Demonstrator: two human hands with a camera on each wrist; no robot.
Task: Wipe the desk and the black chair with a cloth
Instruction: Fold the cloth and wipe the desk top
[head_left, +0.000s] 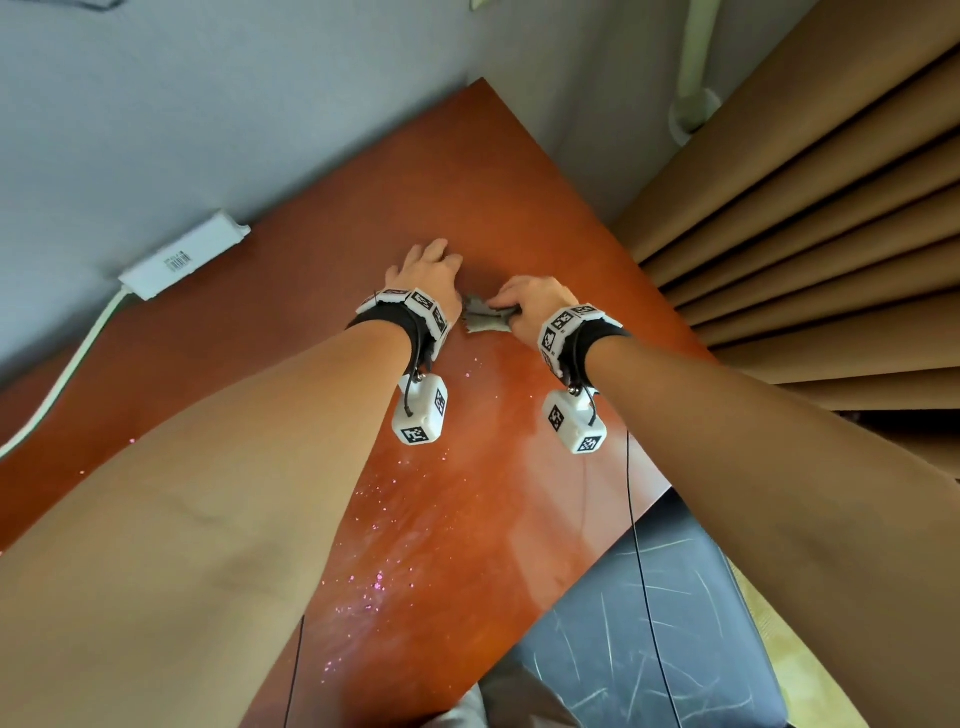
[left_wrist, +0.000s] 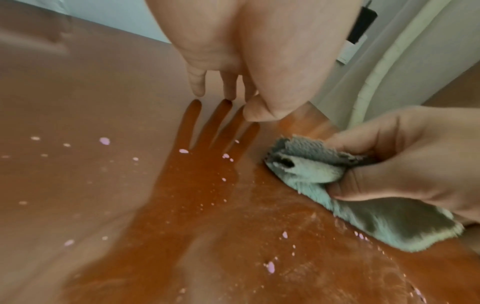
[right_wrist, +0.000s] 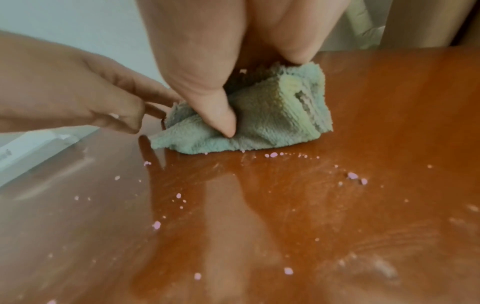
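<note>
Toward the far corner of the glossy reddish-brown wooden surface (head_left: 363, 218), the right hand (head_left: 535, 301) clutches a bunched, pale green-grey fluffy cloth (right_wrist: 249, 121), thumb pressed into its folds and fingers curled over the top, holding it down against the wood. Just beside it, the left hand (head_left: 428, 270) is released, its fingers straight and their tips resting on the bare wood, holding nothing.

Small pink crumbs (right_wrist: 353, 175) lie scattered across the nearer part of the surface, along with faint dusty smears. The likeliest trouble, I judge, is that a bunched cloth with so small a contact patch will skate over the crumbs or flick them off the near edge onto the black padded chair seat (head_left: 649, 623) that sits just below, marked with pale scratches and not yet wiped. A sweep toward the wall could also push debris against the white power strip (head_left: 182, 257) lying along the back edge, its white cable (head_left: 62, 384) trailing off to the left.

Behind the surface stands a plain grey-blue wall (head_left: 208, 104); to the right hang tan pleated curtains (head_left: 810, 208), with a pale pipe (head_left: 698, 62) running down in the corner between them.
</note>
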